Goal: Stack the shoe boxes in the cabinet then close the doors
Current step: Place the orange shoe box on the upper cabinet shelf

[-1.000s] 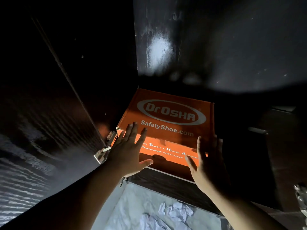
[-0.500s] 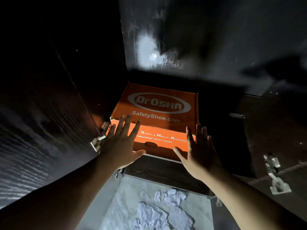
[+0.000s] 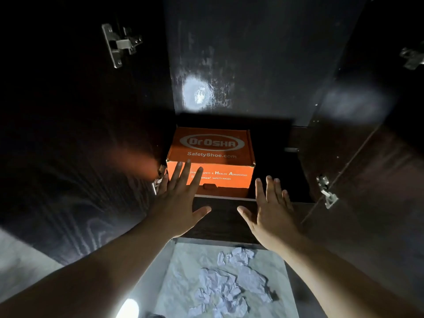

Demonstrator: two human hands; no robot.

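While the orange cardboard shoe box [image 3: 212, 154] sits on the floor of the dark wooden cabinet [image 3: 252, 65], pushed against its left inner wall, both hands hover in front of it. White lettering on the lid reads "DrOSHA" and "SafetyShoe.com", and the lit front face carries smaller white print. The left hand [image 3: 177, 199] is spread flat with straight fingers and thumb splayed to the right; its fingertips overlap the box's front face in the view, though whether they touch it cannot be told. The right hand [image 3: 270, 211] is likewise flat and spread, holding nothing, raised just right of the box in front of the dark empty part of the compartment, apart from the box.

Both cabinet doors stand swung outward. The dark wood-grain left door [image 3: 57, 191] fills the left side, with a silver metal hinge [image 3: 119, 43] high on the cabinet's left wall. The brown right door [image 3: 367, 214] angles away at the right, a silver hinge plate [image 3: 327, 191] fixed near its inner edge.

Below the cabinet's front ledge lies an open white box [image 3: 183, 267], holding crumpled white paper [image 3: 229, 278].
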